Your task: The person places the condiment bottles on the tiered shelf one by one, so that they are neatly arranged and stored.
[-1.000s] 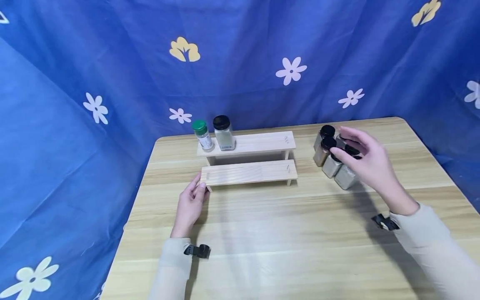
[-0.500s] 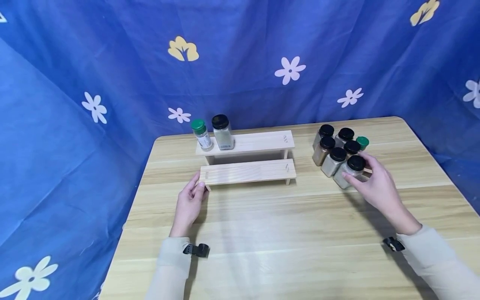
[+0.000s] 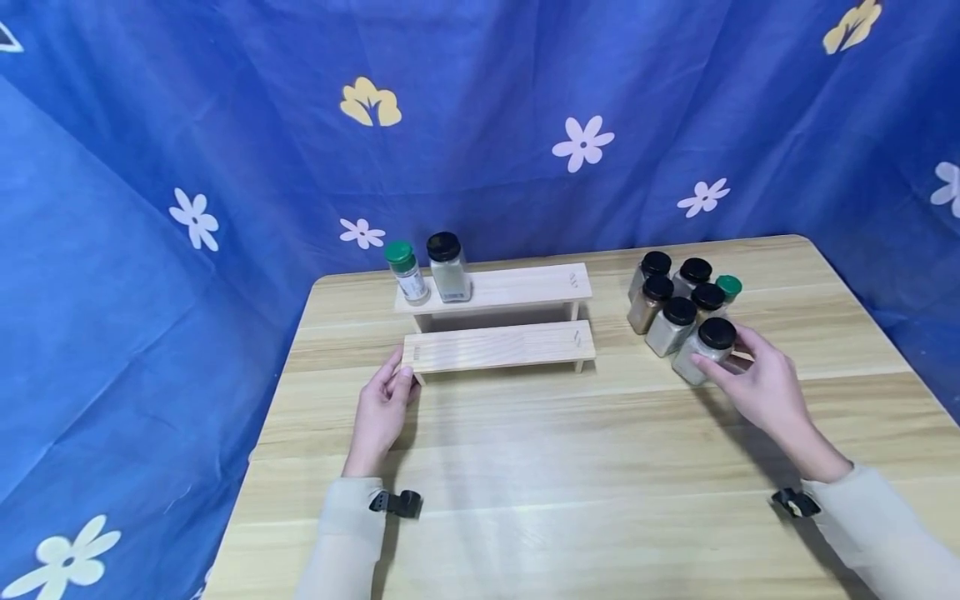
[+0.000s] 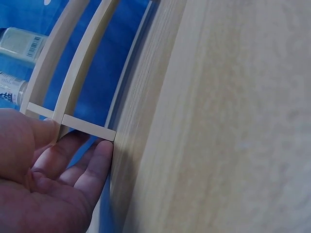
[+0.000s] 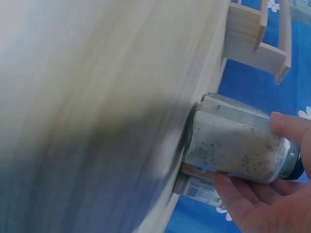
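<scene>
My right hand (image 3: 767,385) holds a square spice jar (image 3: 692,363) with a black lid, thumb on one side and fingers on the other. Pale, speckled contents show through the jar's glass in the right wrist view. At the left end of a two-step wooden spice rack (image 3: 498,348), my left hand (image 3: 381,417) grips the lower step. Its thumb lies at the board's edge and its fingers by the end leg in the left wrist view. On the upper step stand a green-capped shaker (image 3: 408,279) and a black-lidded jar (image 3: 452,277).
Several more black-lidded jars (image 3: 666,332) cluster beside the held jar, with a green-capped bottle (image 3: 729,286) behind them. They stand on a wood-grain table (image 3: 525,492). A blue flowered curtain (image 3: 480,167) hangs behind the table.
My right hand has come down from above the jar cluster to the nearest jar and taken hold of it. That jar has shifted slightly toward me. The left hand stays on the rack.
</scene>
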A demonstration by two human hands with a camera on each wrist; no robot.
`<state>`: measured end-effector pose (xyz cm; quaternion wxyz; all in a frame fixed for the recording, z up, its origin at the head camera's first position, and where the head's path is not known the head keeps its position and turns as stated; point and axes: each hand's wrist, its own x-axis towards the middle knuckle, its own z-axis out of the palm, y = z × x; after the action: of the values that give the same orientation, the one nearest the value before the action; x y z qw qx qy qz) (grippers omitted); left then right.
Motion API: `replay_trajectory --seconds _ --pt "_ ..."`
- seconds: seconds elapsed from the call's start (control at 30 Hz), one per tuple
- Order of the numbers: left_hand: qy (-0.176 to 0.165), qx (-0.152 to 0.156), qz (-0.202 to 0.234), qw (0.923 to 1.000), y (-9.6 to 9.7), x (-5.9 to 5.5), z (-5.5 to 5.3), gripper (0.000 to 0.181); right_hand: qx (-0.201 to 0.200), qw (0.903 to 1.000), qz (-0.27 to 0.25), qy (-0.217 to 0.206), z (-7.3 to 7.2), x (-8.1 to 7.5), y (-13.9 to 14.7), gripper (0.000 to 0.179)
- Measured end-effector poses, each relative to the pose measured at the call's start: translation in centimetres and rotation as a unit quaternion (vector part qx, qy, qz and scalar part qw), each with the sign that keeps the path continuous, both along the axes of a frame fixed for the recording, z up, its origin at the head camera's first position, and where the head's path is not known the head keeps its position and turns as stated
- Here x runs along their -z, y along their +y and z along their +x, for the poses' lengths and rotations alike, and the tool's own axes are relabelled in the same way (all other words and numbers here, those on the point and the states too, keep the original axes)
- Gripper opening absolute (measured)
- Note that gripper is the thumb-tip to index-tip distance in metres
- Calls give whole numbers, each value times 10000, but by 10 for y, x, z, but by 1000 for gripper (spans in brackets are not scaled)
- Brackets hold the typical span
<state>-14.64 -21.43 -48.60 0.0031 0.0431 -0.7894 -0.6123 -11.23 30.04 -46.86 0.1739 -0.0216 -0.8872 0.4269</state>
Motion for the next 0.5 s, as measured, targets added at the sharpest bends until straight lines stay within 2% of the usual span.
replay_trajectory --seconds 0.13,0.27,0.4,0.5 --pt "0 -83 -123 9999 -2 0 2 51 -140 9998 -128 110 5 -7 -7 56" --pt "-3 -111 -138 9998 -2 -1 3 51 -343 9991 -56 252 6 -21 -19 53" --pt "27 -65 -27 10000 0 -3 4 51 -621 9974 -135 345 0 -38 -36 52" --pt "107 -87 -49 9999 4 -3 4 50 -937 9947 -233 360 -11 -54 -49 52"
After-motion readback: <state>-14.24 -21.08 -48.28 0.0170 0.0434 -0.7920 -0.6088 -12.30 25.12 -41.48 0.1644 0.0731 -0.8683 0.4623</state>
